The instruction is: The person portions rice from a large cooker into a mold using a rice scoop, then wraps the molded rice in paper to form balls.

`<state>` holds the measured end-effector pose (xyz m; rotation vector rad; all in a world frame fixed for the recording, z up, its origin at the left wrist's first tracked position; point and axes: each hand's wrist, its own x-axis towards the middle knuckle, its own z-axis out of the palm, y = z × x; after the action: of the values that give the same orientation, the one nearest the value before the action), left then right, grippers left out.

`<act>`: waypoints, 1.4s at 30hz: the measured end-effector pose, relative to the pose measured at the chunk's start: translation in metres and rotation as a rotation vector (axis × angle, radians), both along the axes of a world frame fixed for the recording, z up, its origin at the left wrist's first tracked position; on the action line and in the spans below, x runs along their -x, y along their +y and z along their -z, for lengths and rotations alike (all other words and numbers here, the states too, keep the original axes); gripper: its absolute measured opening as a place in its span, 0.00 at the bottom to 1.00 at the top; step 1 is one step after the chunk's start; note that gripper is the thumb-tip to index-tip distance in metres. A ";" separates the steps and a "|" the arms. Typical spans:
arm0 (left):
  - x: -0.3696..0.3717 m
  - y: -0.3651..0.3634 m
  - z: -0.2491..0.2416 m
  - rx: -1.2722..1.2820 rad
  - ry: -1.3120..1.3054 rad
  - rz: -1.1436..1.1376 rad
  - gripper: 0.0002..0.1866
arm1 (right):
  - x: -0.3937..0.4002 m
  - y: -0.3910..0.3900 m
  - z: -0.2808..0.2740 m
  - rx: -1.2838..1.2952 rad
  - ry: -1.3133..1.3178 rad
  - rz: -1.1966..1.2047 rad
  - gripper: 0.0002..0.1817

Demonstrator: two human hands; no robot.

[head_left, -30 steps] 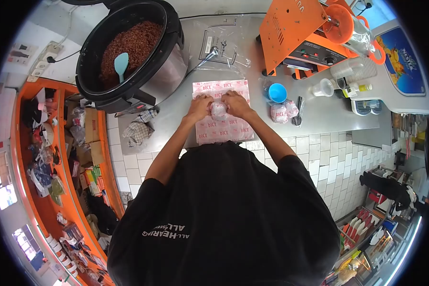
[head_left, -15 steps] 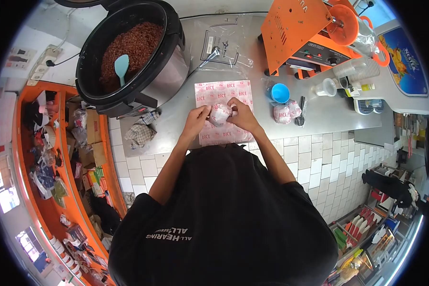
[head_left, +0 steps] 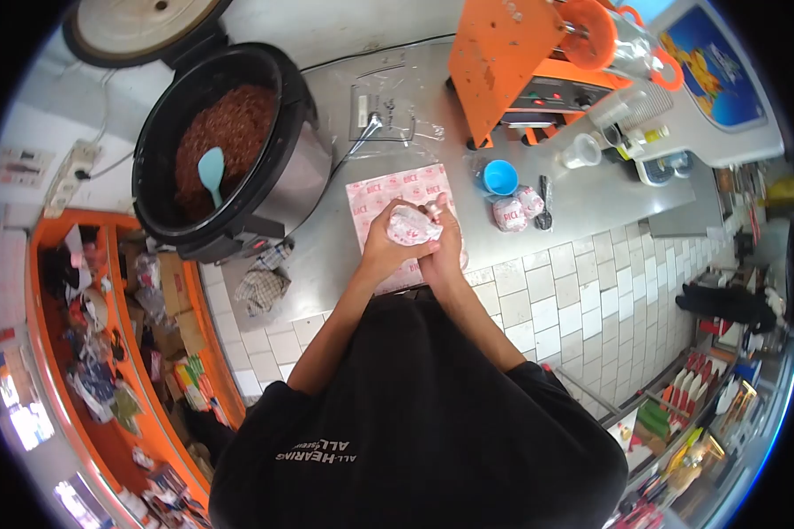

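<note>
A rounded parcel wrapped in white paper with red print (head_left: 412, 227) is between my two hands, over the stack of printed paper (head_left: 368, 188). My left hand (head_left: 385, 250) is closed around its left side and underside. Against its right side, my right hand (head_left: 446, 238) is closed, fingers bent at the parcel's edge. What the paper holds is hidden. To the right on the steel counter sit two similar wrapped parcels, one in front (head_left: 510, 214) and one behind (head_left: 529, 201), beside a blue cup (head_left: 500, 178) and a dark utensil (head_left: 545, 203).
At the left stands a large open cooker (head_left: 278, 189) of reddish-brown rice (head_left: 229, 132) with a light-blue spatula (head_left: 211, 172). A checked cloth (head_left: 262, 289) lies near it. Clear plastic (head_left: 397, 97) lies behind the paper. An orange machine (head_left: 503, 75) and clear cups (head_left: 580, 152) occupy the right side.
My hands have gone from pinching the parcel's paper at both sides to cupping it closely, wrists nearer together. The camera view has shifted slightly.
</note>
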<state>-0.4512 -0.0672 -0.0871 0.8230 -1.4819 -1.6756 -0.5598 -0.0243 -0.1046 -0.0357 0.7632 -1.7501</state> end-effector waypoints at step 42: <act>0.197 0.045 0.158 -0.388 -0.436 -0.137 0.32 | 0.260 0.063 0.104 -0.515 2.031 -0.311 0.48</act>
<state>-0.6486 -0.0222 -0.2452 1.5450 -1.3459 -1.7794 -0.8198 0.0387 -0.2088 -1.6235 2.3506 -0.6179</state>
